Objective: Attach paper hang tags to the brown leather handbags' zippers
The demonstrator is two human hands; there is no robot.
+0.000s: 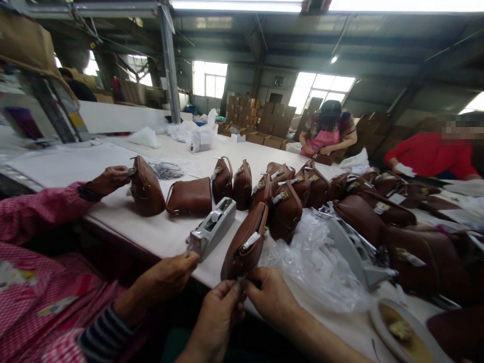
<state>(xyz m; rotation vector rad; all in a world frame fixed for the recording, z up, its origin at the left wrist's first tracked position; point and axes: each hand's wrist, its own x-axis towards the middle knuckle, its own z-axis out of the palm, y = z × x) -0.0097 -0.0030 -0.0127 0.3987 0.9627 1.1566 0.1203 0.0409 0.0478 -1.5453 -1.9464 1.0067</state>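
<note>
Bare left hand (215, 315) and bare right hand (272, 295) lie nearest the camera, fingertips of each closed in a pinch on one small grey piece (241, 278) at the near lower end of a brown leather bag.

A long white-topped table (117, 219) runs ahead of them. Beyond it stand stacks of brown cardboard boxes (242, 113); those lowest in front look open, but their insides are too far off to read. Along the table crowd many more brown leather bags with curved handles (286, 212) — most upright, one lying flat at the left — and what they hold is hidden.

Loose, crumpled clear plastic (313, 262) spreads to the right of the bag in hand. That bag (244, 229) stands tilted at the table's near edge, a white wrapped strip (251, 241) on its upper side.

Just left of it sits a grey tape dispenser (217, 222). A co-worker in a pink checked sleeve (45, 206) has one hand (162, 280) close to its near end, the other up at another bag.

At the lower right, a round pale-rimmed dish (379, 322) with a tan inside holds a yellowish lump (401, 330).
</note>
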